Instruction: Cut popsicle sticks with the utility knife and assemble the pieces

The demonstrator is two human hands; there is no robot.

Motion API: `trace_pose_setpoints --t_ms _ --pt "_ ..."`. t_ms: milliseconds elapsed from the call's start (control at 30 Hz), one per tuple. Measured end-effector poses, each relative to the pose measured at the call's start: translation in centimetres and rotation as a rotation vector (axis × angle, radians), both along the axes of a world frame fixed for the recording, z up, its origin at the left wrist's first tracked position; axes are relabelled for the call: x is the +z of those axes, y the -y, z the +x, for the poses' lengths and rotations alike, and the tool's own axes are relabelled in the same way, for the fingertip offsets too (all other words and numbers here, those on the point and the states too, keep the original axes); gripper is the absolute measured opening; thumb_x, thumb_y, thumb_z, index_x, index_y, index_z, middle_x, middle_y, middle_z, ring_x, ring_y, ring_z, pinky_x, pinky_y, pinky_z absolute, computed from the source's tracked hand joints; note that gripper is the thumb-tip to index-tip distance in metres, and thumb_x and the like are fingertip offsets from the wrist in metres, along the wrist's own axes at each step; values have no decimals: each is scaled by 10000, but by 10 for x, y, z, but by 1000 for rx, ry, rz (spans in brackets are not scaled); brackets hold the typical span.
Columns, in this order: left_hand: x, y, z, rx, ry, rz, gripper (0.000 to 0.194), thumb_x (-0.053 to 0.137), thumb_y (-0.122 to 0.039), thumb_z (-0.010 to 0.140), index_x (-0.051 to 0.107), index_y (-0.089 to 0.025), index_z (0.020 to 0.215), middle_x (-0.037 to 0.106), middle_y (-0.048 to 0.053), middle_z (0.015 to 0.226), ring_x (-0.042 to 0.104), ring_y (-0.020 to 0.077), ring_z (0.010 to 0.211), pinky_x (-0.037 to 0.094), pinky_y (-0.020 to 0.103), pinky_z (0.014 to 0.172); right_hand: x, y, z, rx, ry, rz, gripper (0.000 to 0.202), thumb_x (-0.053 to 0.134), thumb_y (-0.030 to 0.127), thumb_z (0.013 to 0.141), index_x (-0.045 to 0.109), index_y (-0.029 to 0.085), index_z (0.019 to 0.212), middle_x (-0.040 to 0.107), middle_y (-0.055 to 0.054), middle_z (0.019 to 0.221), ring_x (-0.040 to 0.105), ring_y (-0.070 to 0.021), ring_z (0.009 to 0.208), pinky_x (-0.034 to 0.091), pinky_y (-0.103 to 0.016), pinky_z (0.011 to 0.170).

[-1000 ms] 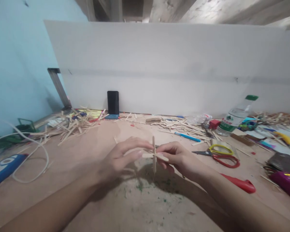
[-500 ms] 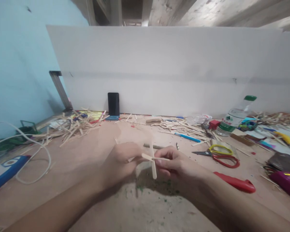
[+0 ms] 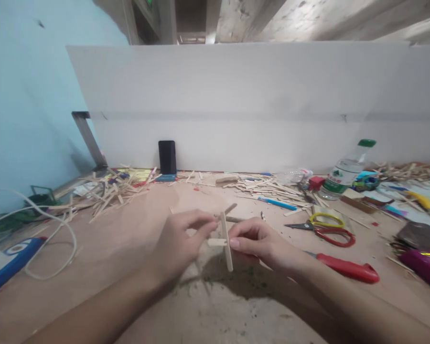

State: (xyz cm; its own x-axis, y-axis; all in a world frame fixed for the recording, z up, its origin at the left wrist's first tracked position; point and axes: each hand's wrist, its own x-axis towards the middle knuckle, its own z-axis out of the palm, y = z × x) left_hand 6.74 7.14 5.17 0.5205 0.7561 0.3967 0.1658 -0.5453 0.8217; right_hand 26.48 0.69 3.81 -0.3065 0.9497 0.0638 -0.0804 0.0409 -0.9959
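Over the middle of the work surface I hold several flat wooden craft sticks joined crosswise [image 3: 226,246]. My right hand [image 3: 260,241] is closed, pinching this piece between thumb and forefinger from the right side. One stick runs lengthwise, and a short one juts left from it. Close on the left, my left hand [image 3: 188,236] has thumb and forefinger drawn together beside the upper part of the sticks. What lies between those fingertips, if anything, is too small to make out. Behind the sticks a thin grey-brown rod [image 3: 234,219] is partly hidden.
To the right are scissors [image 3: 317,225], a red-handled tool [image 3: 347,267] and a blue pen [image 3: 277,203]. Loose wooden sticks [image 3: 107,193] lie in piles along the back. A phone [image 3: 167,157] and a plastic bottle [image 3: 342,177] stand there. A white cable [image 3: 69,229] loops at left.
The joined sticks have turned in my right hand, so the short stick now points straight left. My left fingers have shifted up and off the short stick's end.
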Motion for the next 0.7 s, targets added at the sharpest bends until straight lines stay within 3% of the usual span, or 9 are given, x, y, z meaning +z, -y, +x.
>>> trace_pose_setpoints --t_ms 167,300,433,500,600,700 --pt "-4 -2 2 -68 66 -329 310 750 -441 882 695 -196 1064 728 22 866 690 172 704 490 238 541 5 -1 8 -84 96 53 517 811 649 770 641 175 652 432 65 500 312 -79 473 185 -257 469" --pt "-5 -8 1 -119 133 -336 241 740 -370 880 596 -210 989 729 26 933 678 167 808 527 260 674 7 0 6 -74 131 81 514 778 646 796 638 175 648 430 61 516 313 -80 482 193 -264 476" --pt "-5 -14 -1 -173 210 -367 188 681 -267 823 504 -215 862 585 -51 734 519 109 685 426 222 657 9 1 3 -146 202 112 488 755 627 815 661 166 682 440 55 541 328 -88 511 213 -273 497" --pt "-5 -14 -1 -201 235 -399 182 689 -285 820 539 -216 898 533 -64 709 455 103 640 373 220 608 10 1 2 -209 222 138 475 730 604 839 633 176 656 438 51 551 331 -93 522 223 -279 506" --pt "-4 -9 1 -272 151 -386 232 760 -373 828 647 -195 926 545 -47 697 473 111 632 355 234 576 10 1 1 -258 229 182 456 698 578 868 609 188 649 432 52 556 336 -100 526 237 -287 513" --pt "-5 -4 4 -217 46 -374 293 795 -444 810 702 -170 855 580 -27 656 490 115 586 338 236 529 10 1 1 -259 256 202 416 664 550 894 638 184 698 442 48 569 349 -109 535 253 -288 516"
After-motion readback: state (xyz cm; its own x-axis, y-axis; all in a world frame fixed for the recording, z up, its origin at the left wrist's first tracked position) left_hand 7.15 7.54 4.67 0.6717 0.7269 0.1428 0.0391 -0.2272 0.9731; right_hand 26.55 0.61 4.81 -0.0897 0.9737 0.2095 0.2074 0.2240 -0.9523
